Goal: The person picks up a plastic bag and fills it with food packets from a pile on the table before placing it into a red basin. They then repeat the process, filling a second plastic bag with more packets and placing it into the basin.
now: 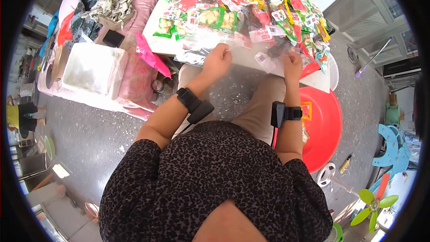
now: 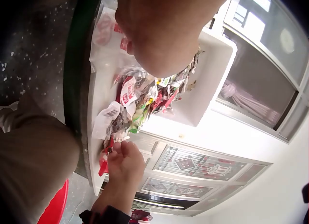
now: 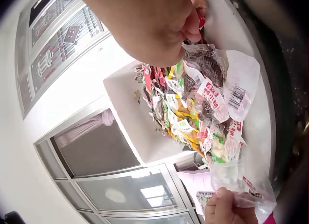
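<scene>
My left hand (image 1: 217, 62), at the table's near edge, pinches a clear plastic bag (image 3: 241, 183) with small red print; its thumb and fingers show on the bag in the right wrist view. Shiny clear plastic (image 1: 190, 53) lies beside this hand in the head view. To the right, my right hand (image 1: 293, 66) has curled fingers pinching the edge of a clear snack packet (image 3: 207, 62) with dark food inside. The packet's white end with a barcode (image 3: 236, 95) hangs toward the table edge. In the left wrist view the left fingertips are mostly hidden.
Many snack packets (image 1: 219, 18) heap on the white table (image 1: 156, 40), reaching a white foam box (image 3: 128, 98) behind. A red basin (image 1: 324, 127) stands on the floor at right. Left is a pink-covered bed (image 1: 134, 78) with a white box (image 1: 92, 69) and a phone (image 1: 113, 38).
</scene>
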Motion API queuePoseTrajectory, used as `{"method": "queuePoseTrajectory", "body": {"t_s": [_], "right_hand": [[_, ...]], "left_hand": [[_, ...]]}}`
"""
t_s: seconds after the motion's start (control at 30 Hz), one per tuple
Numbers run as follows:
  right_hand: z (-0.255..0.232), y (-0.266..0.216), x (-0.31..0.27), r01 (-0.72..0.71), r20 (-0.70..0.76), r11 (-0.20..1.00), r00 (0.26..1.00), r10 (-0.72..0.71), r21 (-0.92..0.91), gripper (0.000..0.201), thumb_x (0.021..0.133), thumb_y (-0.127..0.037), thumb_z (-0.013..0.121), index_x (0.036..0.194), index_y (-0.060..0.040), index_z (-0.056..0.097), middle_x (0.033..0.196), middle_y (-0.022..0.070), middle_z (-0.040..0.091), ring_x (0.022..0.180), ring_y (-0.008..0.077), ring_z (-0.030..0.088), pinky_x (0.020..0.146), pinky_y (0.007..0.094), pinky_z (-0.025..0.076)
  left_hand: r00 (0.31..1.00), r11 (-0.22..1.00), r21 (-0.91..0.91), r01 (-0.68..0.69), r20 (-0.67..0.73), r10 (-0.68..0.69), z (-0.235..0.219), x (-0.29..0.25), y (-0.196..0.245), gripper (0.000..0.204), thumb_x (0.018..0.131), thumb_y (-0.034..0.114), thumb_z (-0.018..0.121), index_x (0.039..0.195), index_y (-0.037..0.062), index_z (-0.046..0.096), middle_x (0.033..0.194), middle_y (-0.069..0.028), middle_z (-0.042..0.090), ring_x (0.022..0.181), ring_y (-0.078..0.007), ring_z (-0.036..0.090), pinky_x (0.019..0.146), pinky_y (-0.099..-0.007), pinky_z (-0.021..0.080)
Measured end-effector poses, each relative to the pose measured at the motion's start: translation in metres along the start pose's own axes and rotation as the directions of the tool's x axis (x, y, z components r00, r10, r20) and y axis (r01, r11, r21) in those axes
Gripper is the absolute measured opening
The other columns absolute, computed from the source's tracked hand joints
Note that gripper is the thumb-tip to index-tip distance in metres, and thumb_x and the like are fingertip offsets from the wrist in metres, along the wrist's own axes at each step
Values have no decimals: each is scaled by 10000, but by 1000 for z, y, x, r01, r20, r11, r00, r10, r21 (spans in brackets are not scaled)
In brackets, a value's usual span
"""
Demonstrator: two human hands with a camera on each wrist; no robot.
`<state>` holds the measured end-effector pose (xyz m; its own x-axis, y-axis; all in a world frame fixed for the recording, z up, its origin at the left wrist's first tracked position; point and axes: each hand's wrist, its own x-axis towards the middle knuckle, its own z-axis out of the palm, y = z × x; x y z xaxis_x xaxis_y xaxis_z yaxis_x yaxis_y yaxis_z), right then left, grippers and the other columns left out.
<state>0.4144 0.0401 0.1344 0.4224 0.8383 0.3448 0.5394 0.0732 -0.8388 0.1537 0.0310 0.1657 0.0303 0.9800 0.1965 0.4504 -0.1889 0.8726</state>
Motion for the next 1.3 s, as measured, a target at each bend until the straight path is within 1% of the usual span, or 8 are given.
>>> {"method": "queuePoseTrajectory", "body": {"t_s": [0.07,0.17,0.27,0.37,0.47,0.57,0.73,1.3], "right_hand": [[-12,-2,7,-15,20,980,1000,19,-198,176,672,-124,545,794,-2,516,616,90,480,613,218,507,571,306,401],[-12,-11,16,-166,134,966,972,194,-196,241,655,-133,555,845,5,505,699,125,517,667,257,521,607,315,407],[-10,-30,15,-141,130,945,974,186,-294,331,651,-153,563,926,13,484,787,148,542,755,271,533,653,320,412],[-8,-39,10,19,111,874,993,40,-485,463,641,-210,592,1016,20,447,900,166,534,862,289,516,695,348,407],[5,-63,-17,441,214,735,896,-388,-514,547,623,-285,619,1060,-10,439,1052,170,461,991,307,436,787,419,353],[17,-78,-41,446,344,631,894,-287,-634,610,604,-347,628,1095,-48,426,1158,160,367,1091,332,320,839,501,264],[28,-54,-36,402,322,644,915,-244,-651,631,595,-388,624,1105,-73,428,1185,162,334,1118,343,268,865,530,199],[25,-61,-25,528,328,646,849,-414,-551,233,657,-164,500,834,-12,510,984,148,485,934,323,446,742,455,371]], "left_hand": [[1000,1000,-3,-5,5,5,-1,1,1,184,726,153,500,873,45,479,707,-139,552,674,-296,541,585,-358,416],[1000,1000,10,-8,23,8,-1,0,2,186,726,157,502,875,49,482,693,-128,554,659,-288,542,582,-354,417],[999,1000,13,-10,35,10,1,1,-2,184,728,159,499,874,49,483,686,-123,554,653,-285,543,581,-352,417],[999,1000,18,2,47,-3,-1,2,-2,190,729,162,496,879,46,480,692,-130,554,661,-290,543,584,-354,417],[999,1000,28,-7,47,6,0,1,-3,199,730,165,493,888,46,477,699,-135,555,667,-294,543,588,-357,418],[999,999,34,-10,53,8,0,2,-4,209,732,172,488,899,46,475,708,-138,557,672,-298,542,595,-363,417],[998,1000,30,-2,55,0,-1,1,-4,201,745,154,520,892,23,486,628,-86,517,567,-177,498,539,-288,407],[998,997,56,-56,21,55,-1,1,-4,198,740,165,512,883,33,484,665,-129,535,605,-244,526,564,-323,415]]}}
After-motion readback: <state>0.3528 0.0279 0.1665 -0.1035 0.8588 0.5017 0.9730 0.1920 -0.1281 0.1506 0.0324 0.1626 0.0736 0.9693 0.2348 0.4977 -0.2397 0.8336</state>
